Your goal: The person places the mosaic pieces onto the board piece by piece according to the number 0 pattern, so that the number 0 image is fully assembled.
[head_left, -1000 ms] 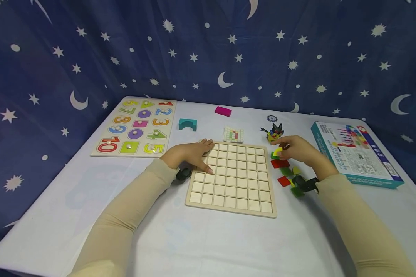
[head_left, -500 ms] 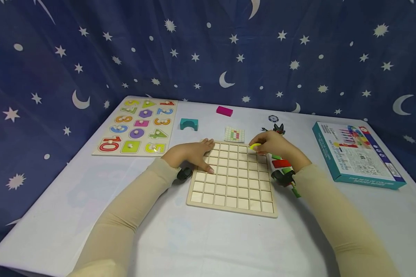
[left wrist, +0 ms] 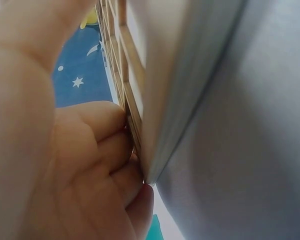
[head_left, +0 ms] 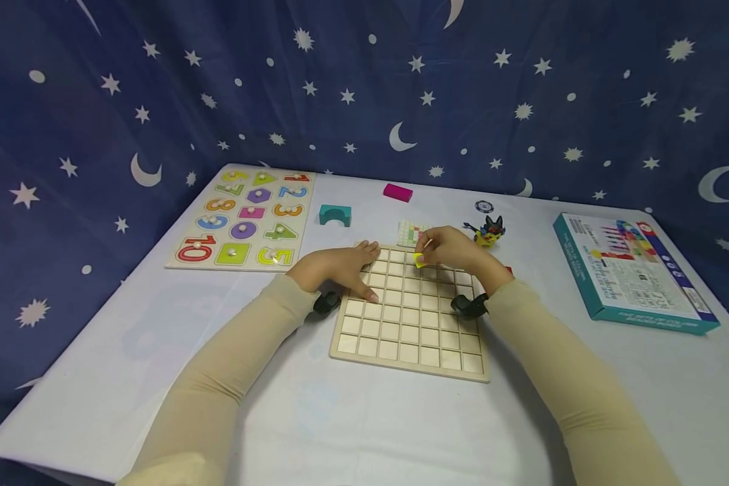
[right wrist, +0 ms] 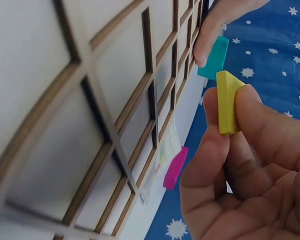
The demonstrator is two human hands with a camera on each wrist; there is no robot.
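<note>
A light wooden grid board [head_left: 399,333] with square recesses lies on the white table. My left hand [head_left: 340,268] rests spread over its left edge, thumb across the cells; in the left wrist view the fingers [left wrist: 110,125] lie along the board's edge. Over the far rows, my right hand [head_left: 452,251] pinches a yellow square tile [right wrist: 226,102] between thumb and fingertips. The right wrist view shows that tile held on edge, apart from the board. A small printed pattern card [head_left: 409,233] lies just beyond the board, partly behind the right hand.
A number puzzle board [head_left: 237,223] lies at the left, near a teal arch block [head_left: 335,215]. Farther back are a magenta block [head_left: 397,192] and a round chip [head_left: 484,206]. A small figurine [head_left: 489,231] and a teal box [head_left: 638,270] stand at the right.
My right hand has carried the yellow tile leftward from the loose pile to above the board's far rows. The left hand has stayed on the board's edge.
</note>
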